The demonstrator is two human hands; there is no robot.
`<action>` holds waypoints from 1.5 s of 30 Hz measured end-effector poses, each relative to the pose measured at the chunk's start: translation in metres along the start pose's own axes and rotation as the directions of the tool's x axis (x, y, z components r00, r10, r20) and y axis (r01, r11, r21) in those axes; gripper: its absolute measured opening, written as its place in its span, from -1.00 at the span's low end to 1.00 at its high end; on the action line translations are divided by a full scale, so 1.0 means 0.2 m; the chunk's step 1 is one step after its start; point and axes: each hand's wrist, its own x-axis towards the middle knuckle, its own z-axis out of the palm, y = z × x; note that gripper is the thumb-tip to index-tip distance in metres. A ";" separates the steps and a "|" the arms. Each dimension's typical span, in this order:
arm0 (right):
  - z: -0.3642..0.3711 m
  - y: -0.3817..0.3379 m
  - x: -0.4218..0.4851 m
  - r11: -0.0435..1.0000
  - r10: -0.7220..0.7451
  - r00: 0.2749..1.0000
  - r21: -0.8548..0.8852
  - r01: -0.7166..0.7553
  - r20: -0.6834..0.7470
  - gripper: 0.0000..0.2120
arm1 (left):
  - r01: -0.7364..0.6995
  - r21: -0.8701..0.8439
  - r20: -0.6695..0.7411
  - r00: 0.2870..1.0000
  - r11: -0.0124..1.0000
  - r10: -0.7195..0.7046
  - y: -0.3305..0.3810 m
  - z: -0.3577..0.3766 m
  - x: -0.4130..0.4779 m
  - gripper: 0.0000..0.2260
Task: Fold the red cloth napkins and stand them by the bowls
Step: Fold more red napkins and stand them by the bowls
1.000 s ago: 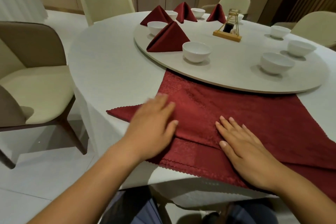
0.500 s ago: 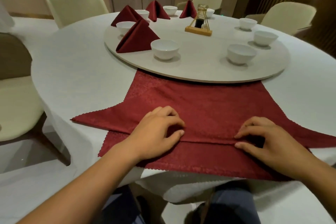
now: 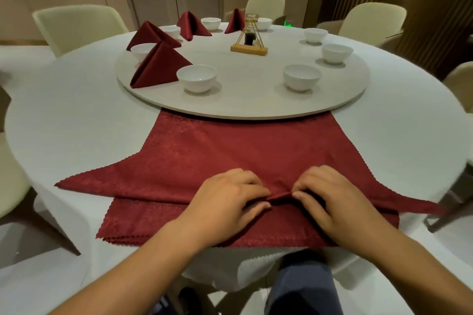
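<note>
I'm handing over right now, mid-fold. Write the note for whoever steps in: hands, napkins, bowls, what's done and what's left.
Hands: left hand and right hand both pinch the near folded edge of the top napkin at its middle.
Position: it lies flat on the table, far edge at the turntable rim, over a stack of flat napkins.
Done: four folded napkins stand on the turntable by the left and far bowls.
Left: finish this fold and stand it. The three right-side bowls have no napkin beside them.
</note>
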 end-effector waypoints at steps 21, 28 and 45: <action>-0.53 0.30 -0.02 0.869 0.471 0.878 0.122 -0.479 0.085 -0.81 | 0.197 -0.212 0.030 0.980 0.957 -0.195 0.02 -0.07 -0.15 -0.84; -0.53 0.27 0.19 0.814 0.498 0.864 0.302 -0.496 0.077 -0.77 | 0.253 -0.514 0.168 0.967 0.820 -0.192 -0.02 -0.20 -0.23 -0.82; -0.11 0.35 0.52 0.306 0.729 0.636 0.711 -0.633 0.252 -0.73 | 0.403 -0.375 0.118 0.914 0.835 -0.388 0.03 -0.20 -0.25 -0.58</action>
